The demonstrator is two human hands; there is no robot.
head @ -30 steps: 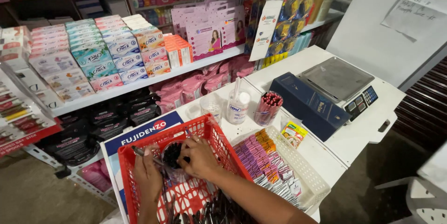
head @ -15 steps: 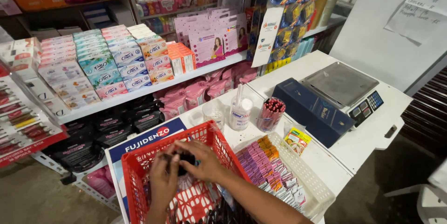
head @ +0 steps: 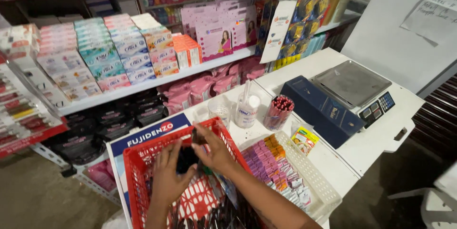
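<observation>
Fig.: wearer's own limbs, seen from above via head cam. Two bare hands are shown, left hand (head: 167, 177) and right hand (head: 215, 150), each w/ forearm entering from bottom edge of frame. No gloves are worn. No sleeve or cuff is seen on either forearm as far as visible; both are uncovered to the frame edge. Fingers are seen unadorned; rings, if any, can't be made out at this res. Nails are kept short, unpainted as far as can be told. Nothing else of the body is shown.
</observation>
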